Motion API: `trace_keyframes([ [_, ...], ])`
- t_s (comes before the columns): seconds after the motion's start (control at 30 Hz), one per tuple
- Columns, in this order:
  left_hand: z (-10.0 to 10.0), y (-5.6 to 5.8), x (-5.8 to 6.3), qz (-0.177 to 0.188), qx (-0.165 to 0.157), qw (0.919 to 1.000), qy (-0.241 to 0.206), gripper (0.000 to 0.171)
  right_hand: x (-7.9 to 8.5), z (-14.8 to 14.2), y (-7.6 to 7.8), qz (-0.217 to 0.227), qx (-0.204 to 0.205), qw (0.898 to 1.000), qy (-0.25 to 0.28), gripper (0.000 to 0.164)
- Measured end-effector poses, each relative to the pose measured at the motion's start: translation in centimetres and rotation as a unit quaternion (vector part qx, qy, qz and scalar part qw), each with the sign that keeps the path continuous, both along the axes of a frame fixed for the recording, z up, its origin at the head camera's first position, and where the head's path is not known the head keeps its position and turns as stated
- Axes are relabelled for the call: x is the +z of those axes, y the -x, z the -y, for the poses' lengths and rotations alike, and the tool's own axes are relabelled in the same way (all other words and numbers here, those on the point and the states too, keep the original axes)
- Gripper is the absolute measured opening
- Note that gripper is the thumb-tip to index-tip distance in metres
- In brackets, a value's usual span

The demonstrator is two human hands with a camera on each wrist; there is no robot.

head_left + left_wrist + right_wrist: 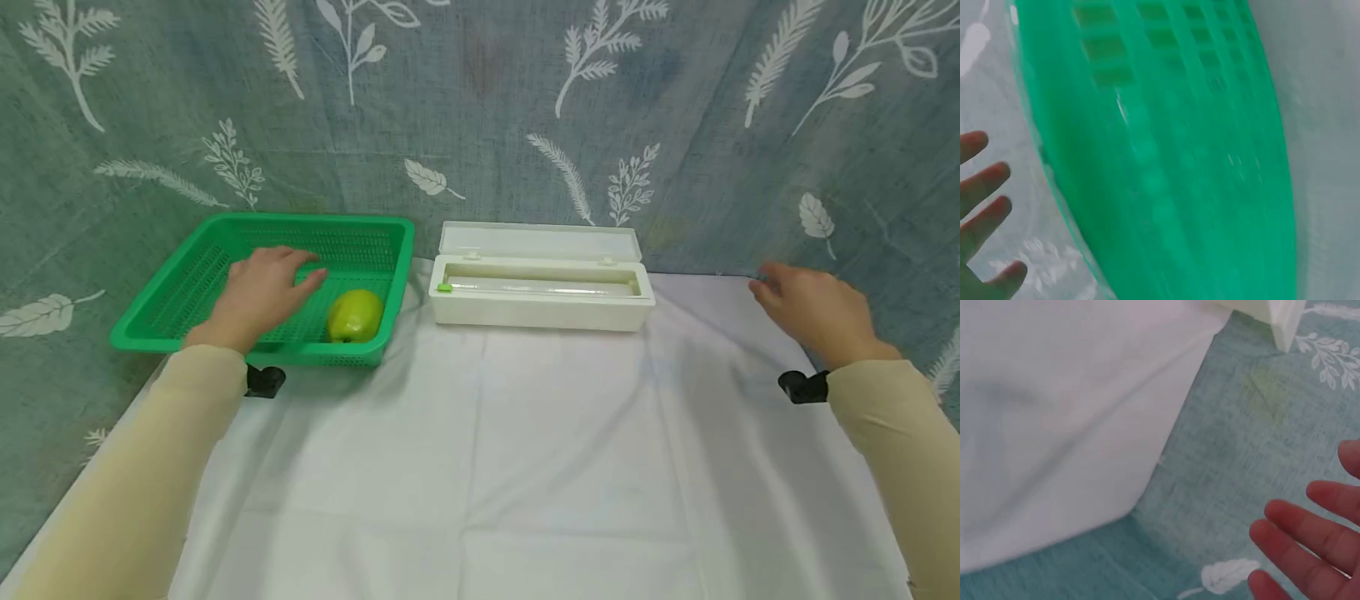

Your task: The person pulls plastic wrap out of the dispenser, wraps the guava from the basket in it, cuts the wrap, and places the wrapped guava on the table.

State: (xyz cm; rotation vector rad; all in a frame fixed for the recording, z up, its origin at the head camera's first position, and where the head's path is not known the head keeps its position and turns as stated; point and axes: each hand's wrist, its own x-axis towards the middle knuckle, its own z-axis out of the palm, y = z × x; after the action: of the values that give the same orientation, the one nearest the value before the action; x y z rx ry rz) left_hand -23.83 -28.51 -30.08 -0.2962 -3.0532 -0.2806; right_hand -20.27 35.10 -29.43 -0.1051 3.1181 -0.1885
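Observation:
My left hand [258,292] is over the green plastic basket [135,333], its fingers spread and holding nothing. Inside the basket's near right corner lies a yellow-green apple [355,316], just right of that hand. In the left wrist view the basket's slotted wall [1166,156] fills the middle, with the fingers [985,225] apart from it at the left. My right hand [817,312] hovers by the table's far right corner, fingers loosely extended, nothing in it. A white cling film box [540,313] with its lid raised stands between the hands, holding a clear roll [540,287].
A white cloth [562,450] with fold creases covers the table. Behind it and at the sides hangs a grey-green curtain [495,108] with white leaf prints. A small green slider [445,287] sits on the box's left end.

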Motion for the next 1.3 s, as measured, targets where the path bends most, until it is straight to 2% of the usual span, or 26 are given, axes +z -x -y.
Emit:
trace_keyframes([
  [0.2, -4.8, 0.4, -0.3, -0.046, -0.072, 0.9958, -0.033, 0.042, -1.1, 1.0, -0.1, -0.083, -0.007, 0.994, 0.076, 0.049],
  [0.3, -7.9, 0.7, -0.2, -0.06, -0.098, 0.992, -0.052, 0.036, -1.5, 1.7, 0.0, -0.102, -0.004, 0.988, 0.112, 0.046],
  [0.4, -10.6, 1.0, 0.0, -0.06, -0.105, 0.9885, -0.091, 0.036, -1.9, 2.4, 0.4, -0.105, -0.004, 0.983, 0.149, 0.049],
  [0.53, -13.3, 1.4, -0.2, -0.062, -0.095, 0.9795, -0.167, 0.036, -3.2, 3.7, 1.3, -0.104, -0.023, 0.974, 0.201, 0.054],
  [0.67, -15.6, 1.7, -1.4, -0.078, -0.088, 0.9652, -0.233, 0.029, -5.2, 5.5, 2.3, -0.108, -0.059, 0.959, 0.256, 0.051],
  [0.77, -17.0, 2.1, -2.8, -0.089, -0.076, 0.9589, -0.258, 0.026, -6.5, 6.9, 3.1, -0.115, -0.075, 0.942, 0.305, 0.048],
  [0.97, -18.0, 3.3, -6.9, -0.137, -0.022, 0.9586, -0.249, 0.024, -10.0, 8.0, 6.2, -0.131, -0.085, 0.912, 0.379, 0.044],
  [1.07, -18.0, 3.5, -8.5, -0.146, 0.011, 0.9467, -0.287, 0.022, -12.1, 7.6, 7.5, -0.132, -0.088, 0.897, 0.412, 0.04],
  [1.13, -17.9, 3.7, -9.3, -0.152, 0.025, 0.9338, -0.323, 0.021, -13.7, 7.0, 8.5, -0.14, -0.1, 0.89, 0.422, 0.038],
  [1.2, -17.9, 3.8, -9.8, -0.157, 0.031, 0.9232, -0.35, 0.021, -15.3, 6.3, 9.4, -0.148, -0.11, 0.888, 0.421, 0.037],
  [1.3, -17.9, 4.1, -10.3, -0.163, 0.029, 0.9171, -0.363, 0.023, -17.4, 5.6, 10.5, -0.164, -0.117, 0.894, 0.399, 0.037],
])
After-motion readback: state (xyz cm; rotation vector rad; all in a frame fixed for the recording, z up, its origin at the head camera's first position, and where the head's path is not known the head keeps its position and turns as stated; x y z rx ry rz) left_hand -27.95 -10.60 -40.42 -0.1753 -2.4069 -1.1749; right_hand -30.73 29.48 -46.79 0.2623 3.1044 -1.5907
